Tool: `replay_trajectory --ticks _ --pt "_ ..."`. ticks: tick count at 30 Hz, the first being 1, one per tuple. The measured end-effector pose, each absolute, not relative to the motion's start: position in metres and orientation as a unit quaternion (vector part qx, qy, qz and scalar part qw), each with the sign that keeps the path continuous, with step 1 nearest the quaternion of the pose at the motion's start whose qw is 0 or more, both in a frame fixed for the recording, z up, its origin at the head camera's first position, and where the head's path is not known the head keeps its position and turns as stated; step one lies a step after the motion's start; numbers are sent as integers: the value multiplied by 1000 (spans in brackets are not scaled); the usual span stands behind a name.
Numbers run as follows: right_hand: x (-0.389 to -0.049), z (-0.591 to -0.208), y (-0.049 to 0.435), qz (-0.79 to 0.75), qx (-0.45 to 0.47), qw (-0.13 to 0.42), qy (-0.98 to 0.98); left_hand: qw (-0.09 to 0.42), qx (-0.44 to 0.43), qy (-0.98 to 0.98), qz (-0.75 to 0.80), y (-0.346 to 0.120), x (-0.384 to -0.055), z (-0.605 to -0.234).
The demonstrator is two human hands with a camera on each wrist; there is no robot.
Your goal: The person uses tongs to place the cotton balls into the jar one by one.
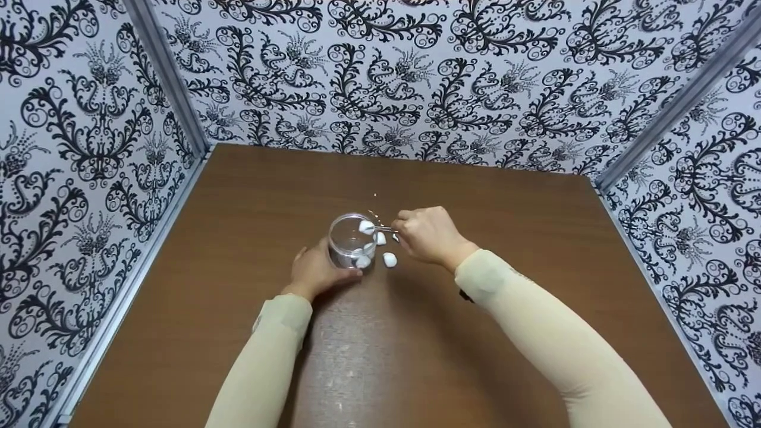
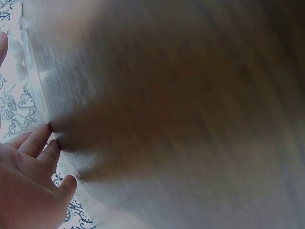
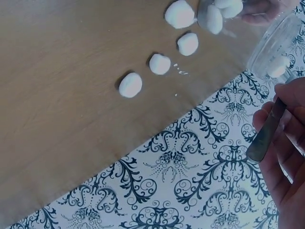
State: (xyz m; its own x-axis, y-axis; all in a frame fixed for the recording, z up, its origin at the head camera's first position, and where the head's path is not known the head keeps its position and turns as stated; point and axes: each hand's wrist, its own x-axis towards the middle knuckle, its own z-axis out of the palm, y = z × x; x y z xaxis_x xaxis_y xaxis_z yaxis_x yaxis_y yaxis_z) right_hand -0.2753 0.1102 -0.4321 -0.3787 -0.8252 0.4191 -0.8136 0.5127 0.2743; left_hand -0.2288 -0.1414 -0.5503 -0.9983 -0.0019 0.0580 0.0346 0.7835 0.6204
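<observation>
Near the middle of the table stands a clear glass jar (image 1: 340, 255) with white balls (image 1: 362, 261) at its bottom. My left hand (image 1: 318, 270) grips it from the left, thumb at the front. My right hand (image 1: 431, 235) pinches a slim metal utensil (image 3: 267, 136) with a flat, rounded handle end. At the utensil's far end, a white ball (image 1: 367, 227) is over the jar's opening; it hides the tip, so I cannot tell the utensil's kind. In the left wrist view, the fingers of my left hand (image 2: 35, 176) show, but their hold on the jar does not.
Several loose white balls (image 3: 130, 85) lie in a row on the brown table (image 3: 71, 95) right of the jar. White crumbs (image 3: 181, 72) are scattered beside them. Patterned walls (image 1: 380, 77) enclose the table at the back and sides.
</observation>
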Motion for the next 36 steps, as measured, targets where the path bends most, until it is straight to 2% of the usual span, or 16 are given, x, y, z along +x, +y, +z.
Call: replay_trajectory --ticks 24,36 --pt "-275 -431 117 -14 489 251 -836 21 -9 -947 -319 -142 -228 -548" --pt "-281 -428 140 -5 461 234 -856 20 -9 -948 -318 -142 -227 -546"
